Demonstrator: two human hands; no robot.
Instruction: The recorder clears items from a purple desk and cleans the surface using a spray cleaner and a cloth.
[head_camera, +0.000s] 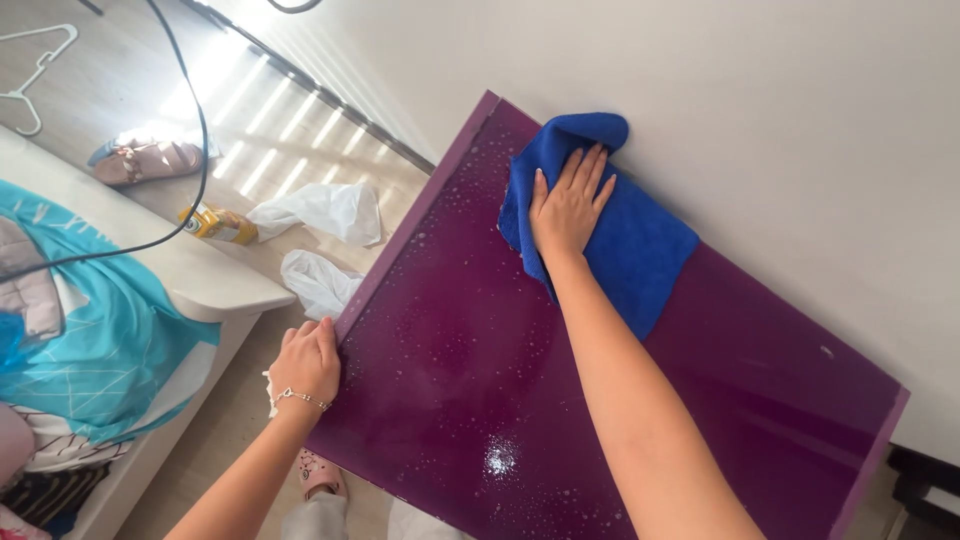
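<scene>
A glossy purple tabletop (470, 330) stands against a white wall, speckled with small white droplets and a patch of foam (499, 459) near its front. My right hand (567, 203) lies flat, fingers spread, on a blue cloth (630, 245) at the table's far edge by the wall. My left hand (309, 362), with a thin bracelet on the wrist, is curled over the table's left edge, and a bit of white material shows under it.
On the wooden floor to the left lie two crumpled white bags (330, 210), a small yellow carton (220, 224) and a pink sandal (140, 160). A bed (200, 275) with a turquoise sheet sits at the left. A black cable (195, 120) hangs across.
</scene>
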